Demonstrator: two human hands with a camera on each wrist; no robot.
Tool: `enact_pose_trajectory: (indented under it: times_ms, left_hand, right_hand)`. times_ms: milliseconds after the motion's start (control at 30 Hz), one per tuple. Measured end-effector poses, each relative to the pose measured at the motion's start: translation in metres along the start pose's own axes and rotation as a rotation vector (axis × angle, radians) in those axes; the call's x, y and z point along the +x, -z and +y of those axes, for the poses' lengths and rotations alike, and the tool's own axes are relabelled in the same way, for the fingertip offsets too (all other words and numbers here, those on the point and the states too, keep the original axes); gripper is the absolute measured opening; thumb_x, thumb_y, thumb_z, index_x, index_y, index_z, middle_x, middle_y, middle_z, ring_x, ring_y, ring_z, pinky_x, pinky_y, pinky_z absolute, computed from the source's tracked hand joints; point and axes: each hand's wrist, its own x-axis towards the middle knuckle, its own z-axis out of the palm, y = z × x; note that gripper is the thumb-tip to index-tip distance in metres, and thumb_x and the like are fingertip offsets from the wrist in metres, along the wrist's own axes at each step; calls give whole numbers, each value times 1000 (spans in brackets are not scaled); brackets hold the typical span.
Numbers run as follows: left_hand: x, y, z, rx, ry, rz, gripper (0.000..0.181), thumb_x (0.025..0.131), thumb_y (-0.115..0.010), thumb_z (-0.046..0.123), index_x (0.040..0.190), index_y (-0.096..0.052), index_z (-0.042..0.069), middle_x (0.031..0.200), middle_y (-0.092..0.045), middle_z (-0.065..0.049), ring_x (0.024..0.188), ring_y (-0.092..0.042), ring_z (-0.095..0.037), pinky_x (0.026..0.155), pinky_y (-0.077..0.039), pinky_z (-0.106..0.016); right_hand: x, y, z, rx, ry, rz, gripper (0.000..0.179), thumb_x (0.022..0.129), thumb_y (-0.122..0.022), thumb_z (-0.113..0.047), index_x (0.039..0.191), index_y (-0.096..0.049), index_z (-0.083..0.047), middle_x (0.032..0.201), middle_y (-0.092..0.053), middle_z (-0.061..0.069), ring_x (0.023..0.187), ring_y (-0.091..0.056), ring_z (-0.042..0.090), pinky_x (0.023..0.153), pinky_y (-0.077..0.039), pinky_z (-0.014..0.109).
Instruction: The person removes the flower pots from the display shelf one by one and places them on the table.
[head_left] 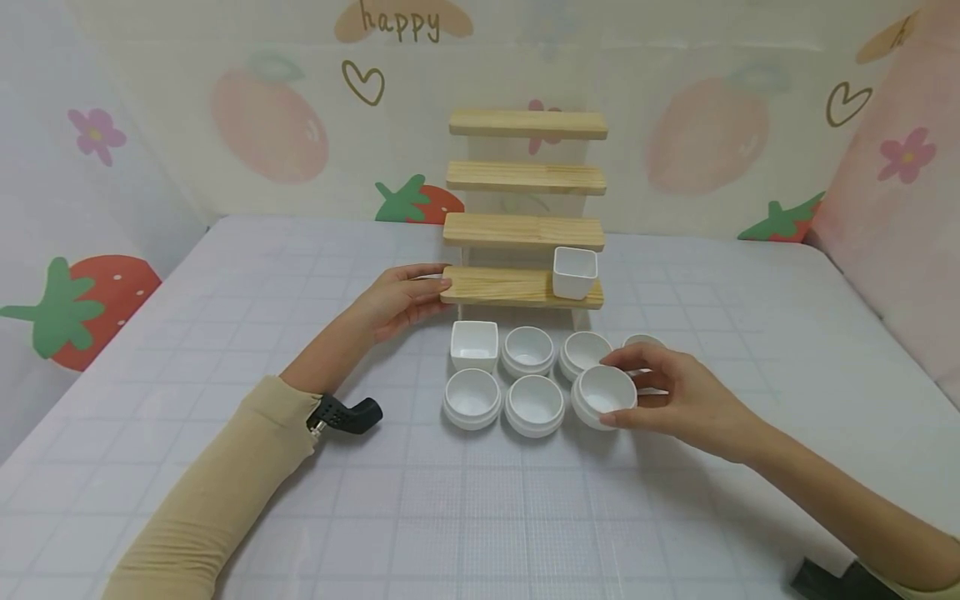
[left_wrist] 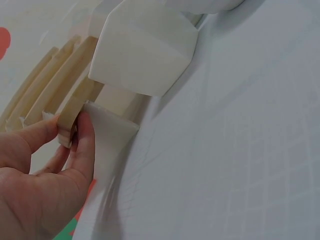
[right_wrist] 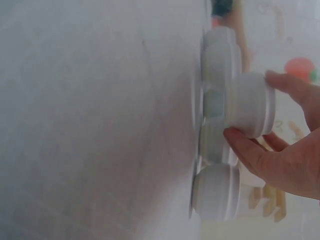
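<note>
A tiered wooden shelf [head_left: 517, 231] stands at the back of the table. My left hand [head_left: 401, 302] pinches the left end of its lowest board [left_wrist: 70, 117], thumb on one face and fingers on the other. My right hand [head_left: 671, 392] holds a round white cup [head_left: 604, 393] by its sides, and in the right wrist view this cup [right_wrist: 250, 105] is raised off the table. Several more round white cups [head_left: 534, 406] and one square white cup [head_left: 474, 345] stand grouped before the shelf. Another square white cup [head_left: 575, 273] sits on the lowest board's right end.
One round cup [head_left: 643, 340] is partly hidden behind my right hand. A white checked cloth [head_left: 337, 517] covers the table. Behind the shelf hangs a printed backdrop [head_left: 540, 50] with fruit and flowers. Black wrist mounts [head_left: 348, 414] sit at both forearms.
</note>
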Motion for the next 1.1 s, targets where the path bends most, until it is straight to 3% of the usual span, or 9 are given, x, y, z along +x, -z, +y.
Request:
enact_pose_trajectory:
  times_ms: [700, 1100]
  left_hand:
    - [0, 0, 0, -7, -8, -7, 55, 108, -53, -2, 160, -35, -7, 129, -54, -15, 87, -70, -8, 81, -63, -17]
    - [1, 0, -1, -19, -8, -15, 56, 107, -53, -2, 160, -35, -7, 126, -55, -14, 87, -70, -9, 81, -64, -18]
  right_hand:
    - [0, -1, 9, -31, -75, -40, 56, 84, -90, -12, 131, -62, 3, 127, -65, 16, 107, -71, 22, 92, -64, 26]
    - [2, -5, 12, -31, -72, -41, 59, 84, -90, -10, 132, -60, 5, 129, -65, 17, 107, -70, 21, 93, -64, 26]
